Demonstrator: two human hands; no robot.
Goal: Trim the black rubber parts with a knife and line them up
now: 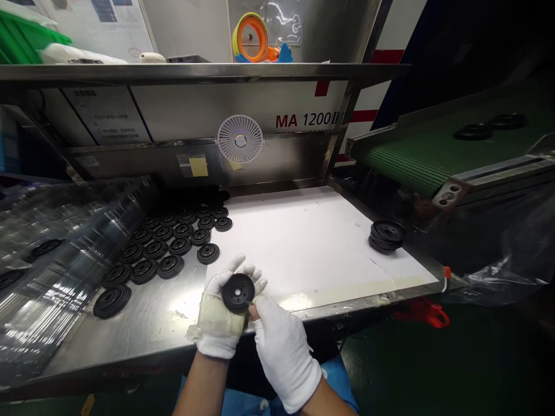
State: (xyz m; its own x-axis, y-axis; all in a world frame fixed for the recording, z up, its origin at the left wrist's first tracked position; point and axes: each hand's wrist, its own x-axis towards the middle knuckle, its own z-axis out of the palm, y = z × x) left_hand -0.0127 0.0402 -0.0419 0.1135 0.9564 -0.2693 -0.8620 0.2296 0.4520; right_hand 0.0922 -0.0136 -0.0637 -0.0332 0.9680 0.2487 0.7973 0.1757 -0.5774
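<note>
A black round plastic wheel (238, 293) with a small light centre rests in my left hand (221, 315), which wears a white glove with a yellowish patch over the palm. Its fingers reach out behind the wheel and support it, the face tilted up towards me. My right hand (281, 346), in a white glove with one bare fingertip showing, is closed at the wheel's lower right edge. Whatever it pinches there is too small to make out. Several similar black wheels (144, 271) lie in rows on the metal table (160, 318), left of my hands.
A stack of black wheels (387, 236) stands on the white sheet (295, 248) at the right. Clear plastic trays (78, 277) lean at the left. Beyond the table's right side runs a green conveyor (411, 162) carrying black wheels. A fan (240, 139) hangs under the shelf (195, 72).
</note>
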